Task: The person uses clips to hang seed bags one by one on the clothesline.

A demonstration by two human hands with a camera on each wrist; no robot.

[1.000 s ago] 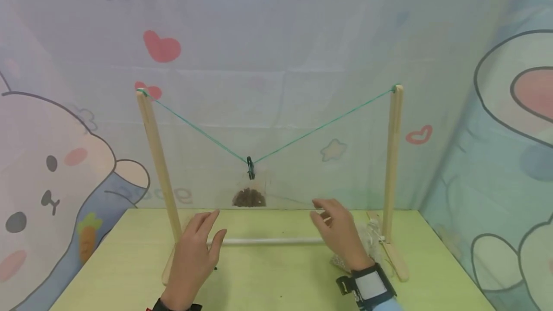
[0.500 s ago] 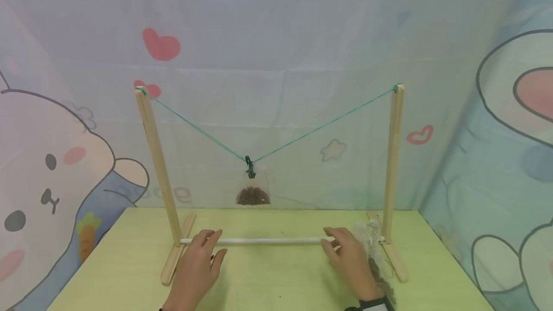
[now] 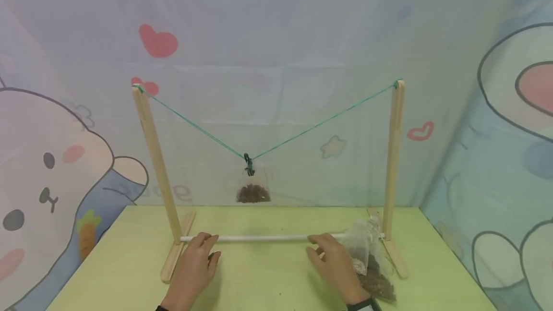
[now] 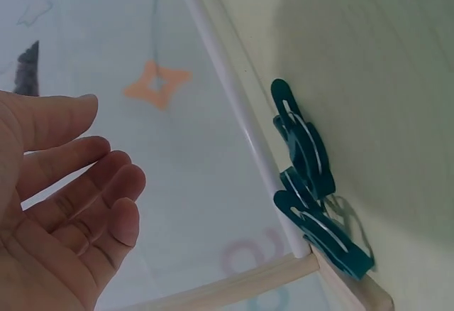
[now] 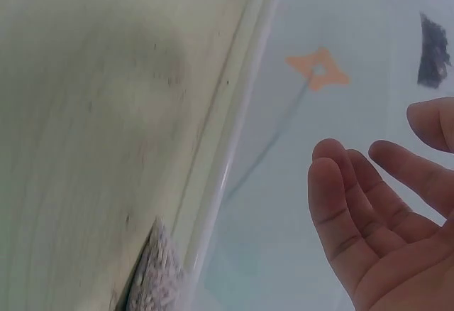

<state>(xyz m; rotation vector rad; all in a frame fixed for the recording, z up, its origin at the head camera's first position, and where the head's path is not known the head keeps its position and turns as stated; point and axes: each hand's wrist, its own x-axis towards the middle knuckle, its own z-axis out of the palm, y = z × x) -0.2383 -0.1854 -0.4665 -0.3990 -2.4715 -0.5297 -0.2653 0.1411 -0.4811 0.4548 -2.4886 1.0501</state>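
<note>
My left hand (image 3: 193, 269) is held over the left side of the table, fingers loosely bent and holding nothing. Two dark green clothespins (image 4: 303, 144) lie on the table close to it, seen in the left wrist view and mostly hidden by the hand from the head camera. Toward the right, my right hand (image 3: 333, 265) also holds nothing, its fingers relaxed, beside clear bags of brown (image 3: 377, 282) and pale bits (image 3: 358, 265). Between the posts, a dark clothespin (image 3: 249, 164) on the sagging green string (image 3: 194, 126) carries a small clear bag of brown pieces (image 3: 253, 193).
Wooden posts stand at left (image 3: 157, 167) and right (image 3: 393, 167) on flat wooden feet, joined low down by a white rod (image 3: 263, 238). Behind the light green table (image 3: 259, 282) hangs a printed cloth (image 3: 276, 37) with cartoon animals.
Both hands have come down lower toward the table, the right one then shifting left, which uncovers the bags beside it. The hanging bag has swung slightly to the right.
</note>
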